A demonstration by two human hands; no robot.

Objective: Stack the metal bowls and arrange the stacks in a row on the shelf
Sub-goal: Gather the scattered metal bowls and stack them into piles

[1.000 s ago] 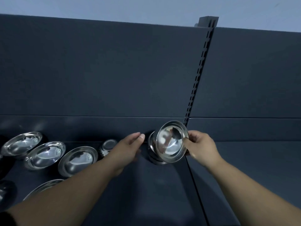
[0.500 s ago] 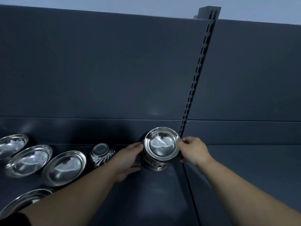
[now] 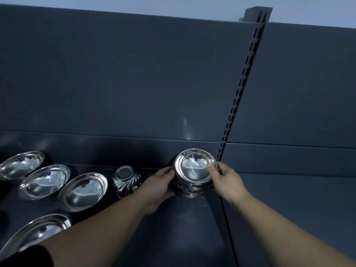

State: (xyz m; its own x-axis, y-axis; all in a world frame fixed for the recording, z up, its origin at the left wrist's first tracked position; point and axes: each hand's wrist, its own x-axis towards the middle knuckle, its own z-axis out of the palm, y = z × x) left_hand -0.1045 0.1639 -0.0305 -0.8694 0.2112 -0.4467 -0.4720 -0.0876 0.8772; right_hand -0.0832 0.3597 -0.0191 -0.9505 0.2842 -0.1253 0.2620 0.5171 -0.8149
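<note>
Dark grey shelf (image 3: pixel 192 228) carries a stack of metal bowls (image 3: pixel 194 170) near its back wall. The left hand (image 3: pixel 159 183) cups the stack's side, and the right hand (image 3: pixel 224 179) pinches the top rim.

Reaching forward; cupping the bowl stack (image 3: pixel 194 168) from its side with curled left hand (image 3: pixel 159 186), pinching its top rim with right hand (image 3: pixel 226 183).

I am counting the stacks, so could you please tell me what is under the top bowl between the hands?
Under the top bowl more nested metal bowls stand on the shelf; only their side rims show. Their insides and exact number are covered.
</note>
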